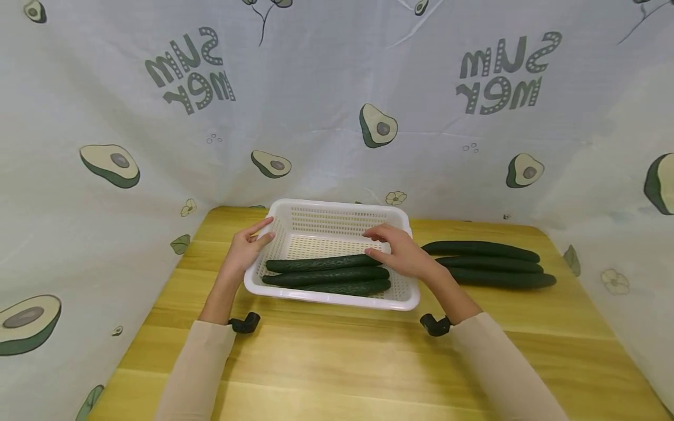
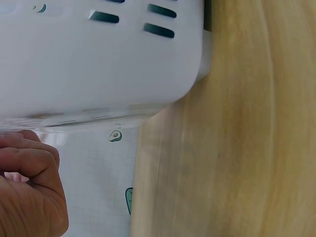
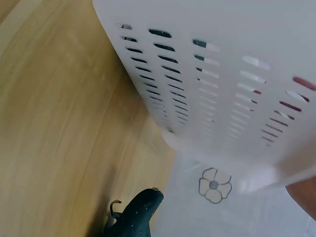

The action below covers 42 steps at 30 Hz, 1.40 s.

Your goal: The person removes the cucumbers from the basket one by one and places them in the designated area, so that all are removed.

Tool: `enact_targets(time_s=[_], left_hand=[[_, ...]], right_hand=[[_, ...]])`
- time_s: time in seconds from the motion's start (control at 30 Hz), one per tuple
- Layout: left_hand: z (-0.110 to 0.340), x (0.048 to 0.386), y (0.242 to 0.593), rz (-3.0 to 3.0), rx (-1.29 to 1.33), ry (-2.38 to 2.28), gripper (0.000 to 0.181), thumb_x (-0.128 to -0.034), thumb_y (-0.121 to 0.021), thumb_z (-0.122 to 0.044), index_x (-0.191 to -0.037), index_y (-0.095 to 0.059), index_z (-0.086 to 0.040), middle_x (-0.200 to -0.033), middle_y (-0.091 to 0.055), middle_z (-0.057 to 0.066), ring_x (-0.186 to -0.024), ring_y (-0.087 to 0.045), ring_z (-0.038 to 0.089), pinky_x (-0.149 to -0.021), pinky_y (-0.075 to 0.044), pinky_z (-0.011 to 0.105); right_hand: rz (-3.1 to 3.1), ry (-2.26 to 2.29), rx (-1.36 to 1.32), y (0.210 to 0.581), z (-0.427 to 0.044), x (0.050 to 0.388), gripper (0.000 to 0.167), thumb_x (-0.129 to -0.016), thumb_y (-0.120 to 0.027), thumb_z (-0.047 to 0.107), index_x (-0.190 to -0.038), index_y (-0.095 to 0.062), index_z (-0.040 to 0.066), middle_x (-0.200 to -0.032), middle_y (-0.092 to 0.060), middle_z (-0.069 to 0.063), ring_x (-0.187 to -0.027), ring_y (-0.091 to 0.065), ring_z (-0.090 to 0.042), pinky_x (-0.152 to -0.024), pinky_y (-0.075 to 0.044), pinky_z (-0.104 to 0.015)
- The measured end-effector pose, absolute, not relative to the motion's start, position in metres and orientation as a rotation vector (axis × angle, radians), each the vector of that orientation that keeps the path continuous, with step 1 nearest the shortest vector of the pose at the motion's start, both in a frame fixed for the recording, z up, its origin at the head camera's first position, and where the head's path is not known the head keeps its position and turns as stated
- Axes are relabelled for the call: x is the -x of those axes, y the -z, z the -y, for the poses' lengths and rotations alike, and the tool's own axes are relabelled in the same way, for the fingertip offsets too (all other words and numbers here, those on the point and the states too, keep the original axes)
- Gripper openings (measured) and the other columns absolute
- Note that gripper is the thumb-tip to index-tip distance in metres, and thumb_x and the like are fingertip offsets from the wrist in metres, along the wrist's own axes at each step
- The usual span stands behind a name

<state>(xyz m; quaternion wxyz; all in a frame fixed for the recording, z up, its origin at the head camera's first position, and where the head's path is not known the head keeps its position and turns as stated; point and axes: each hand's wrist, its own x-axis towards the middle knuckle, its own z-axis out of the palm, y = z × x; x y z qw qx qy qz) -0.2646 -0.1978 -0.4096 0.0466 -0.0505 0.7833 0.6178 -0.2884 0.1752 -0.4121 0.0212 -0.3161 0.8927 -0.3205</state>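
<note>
Spreads thumb and fingers of the right hand (image 1: pixel 399 252) apart, pinching nothing, over the right half of the slotted basket (image 1: pixel 332 297), with the thumb tip near the rearmost of three ridged cucumbers (image 1: pixel 326 276). Cannot tell about contact there. Laps thumb and index finger of the left hand (image 1: pixel 243 251) over the basket's left rim, with a gap between them and other fingers bent beside the outer wall. Cannot tell about any pinch on the rim.

White plastic in the basket: oblong, round-cornered, with rows of narrow slots. Along its front half, side by side, the ridged cucumbers: long, slender, dark green, bumpy-skinned.

Right of the basket: three loose cucumbers (image 1: pixel 489 264), bunched close together, one with a curled stem (image 3: pixel 114 214). Under the basket: wood-grained tabletop (image 1: pixel 337 362). Behind it: pale curtain (image 1: pixel 316 117) with printed avocado halves, flowers and mirrored lettering. In the way: right hand, across the rear cucumber's right end in the head view; basket wall, screening most of that hand from its wrist camera.

Reaches in from the basket's near side with both forearms, in beige sleeves (image 1: pixel 195 362), with black mounts (image 1: pixel 246 323) at the wrists. Arches the right fingers leftward over the basket.
</note>
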Motion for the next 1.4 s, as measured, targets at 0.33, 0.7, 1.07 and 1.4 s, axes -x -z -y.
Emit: enact_targets(time_s=[0.33, 0.7, 1.07, 1.4], left_hand=[[0.200, 0.268, 0.413, -2.382, 0.135, -1.875, 0.051, -0.1043, -0.062, -0.021, -0.154, -0.050, -0.019, -0.066, -0.061, -0.008, -0.075, -0.065, 0.014, -0.076, -0.059, 0.032], [0.196, 0.271, 0.410, -2.403, 0.141, -1.868, 0.051, -0.1040, -0.063, -0.023, -0.153, -0.052, -0.021, -0.109, -0.071, 0.027, -0.089, -0.068, 0.023, -0.078, -0.058, 0.029], [0.209, 0.281, 0.450, -2.442, 0.156, -1.896, 0.051, -0.1017, -0.067, -0.035, -0.151, -0.054, -0.030, -0.093, -0.075, 0.009, -0.087, -0.071, 0.017, -0.074, -0.058, 0.026], [0.207, 0.284, 0.448, -2.412, 0.171, -1.927, 0.050, -0.1015, -0.067, -0.035, -0.150, -0.055, -0.033, -0.122, -0.072, 0.023, -0.096, -0.072, 0.020, -0.075, -0.059, 0.026]], right_hand=[[-2.652, 0.955, 1.062, 0.417, -0.151, 0.295, 0.047, -0.102, -0.066, 0.023, -0.140, -0.057, -0.002, -0.139, -0.062, -0.021, -0.123, -0.060, -0.038, -0.106, -0.048, -0.055], [-2.558, 0.756, 0.980, 0.425, -0.139, 0.301, 0.054, -0.104, -0.063, 0.028, -0.149, -0.050, 0.000, -0.149, -0.055, -0.019, -0.137, -0.052, -0.037, -0.112, -0.044, -0.053], [-2.504, 0.423, 0.827, 0.434, -0.132, 0.299, 0.069, -0.108, -0.051, 0.041, -0.164, -0.027, 0.007, -0.166, -0.033, -0.020, -0.153, -0.031, -0.041, -0.122, -0.030, -0.057], [-2.631, 0.404, 0.889, 0.429, -0.133, 0.301, 0.054, -0.102, -0.065, 0.039, -0.147, -0.055, 0.008, -0.140, -0.057, -0.016, -0.126, -0.055, -0.035, -0.105, -0.047, -0.050]])
